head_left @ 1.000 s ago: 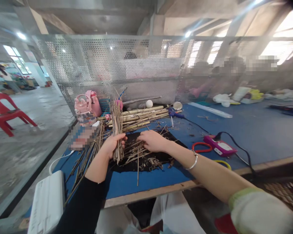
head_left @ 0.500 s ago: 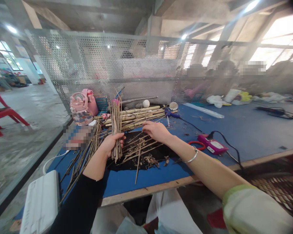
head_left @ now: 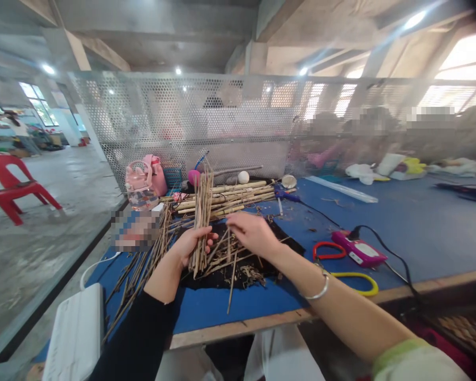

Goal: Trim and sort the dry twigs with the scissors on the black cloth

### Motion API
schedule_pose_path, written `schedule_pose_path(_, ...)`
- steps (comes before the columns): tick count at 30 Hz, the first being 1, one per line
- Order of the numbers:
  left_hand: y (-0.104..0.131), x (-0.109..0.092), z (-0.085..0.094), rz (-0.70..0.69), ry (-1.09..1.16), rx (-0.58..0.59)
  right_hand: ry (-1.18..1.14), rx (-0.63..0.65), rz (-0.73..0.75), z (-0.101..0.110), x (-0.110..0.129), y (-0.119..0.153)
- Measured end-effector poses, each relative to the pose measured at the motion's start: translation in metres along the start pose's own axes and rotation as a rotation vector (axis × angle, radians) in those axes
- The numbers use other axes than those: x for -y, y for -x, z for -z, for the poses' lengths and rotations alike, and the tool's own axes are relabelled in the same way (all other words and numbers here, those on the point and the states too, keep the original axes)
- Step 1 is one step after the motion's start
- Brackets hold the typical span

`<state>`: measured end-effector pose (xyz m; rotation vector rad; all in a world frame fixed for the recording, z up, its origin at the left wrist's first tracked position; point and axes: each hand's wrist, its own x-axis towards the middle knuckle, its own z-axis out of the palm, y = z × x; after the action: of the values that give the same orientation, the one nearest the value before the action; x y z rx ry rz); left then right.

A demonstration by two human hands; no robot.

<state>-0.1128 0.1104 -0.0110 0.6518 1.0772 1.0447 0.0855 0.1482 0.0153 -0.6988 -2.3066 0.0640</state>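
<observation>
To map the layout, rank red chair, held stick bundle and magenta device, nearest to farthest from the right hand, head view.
1. Stick bundle: just left, in the left hand.
2. Magenta device: right, on the tabletop.
3. Red chair: far left, on the floor.

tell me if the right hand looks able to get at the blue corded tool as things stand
Likely yes: the blue corded tool lies just past the right hand, and nothing tall shows between them over the black cloth and blue tabletop. Whether the hand's grip holds something is hard to tell.
</observation>
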Motion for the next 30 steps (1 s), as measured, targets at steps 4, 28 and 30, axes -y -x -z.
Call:
schedule_pose_path(4, 0.005, 0.003, -0.008, -0.049, -0.010, 0.061, 0.127, 0.165, 0.196, -0.031, 0.002, -0.004)
schedule_pose_path(28, 0.006, 0.000, -0.016, -0.072, 0.044, -0.105, -0.299, 0.373, -0.789, -0.001, -0.084, -0.011)
schedule_pose_path(30, 0.008, -0.001, -0.020, -0.035, 0.010, -0.111, -0.461, 0.362, -0.758, 0.000, -0.071, -0.014)
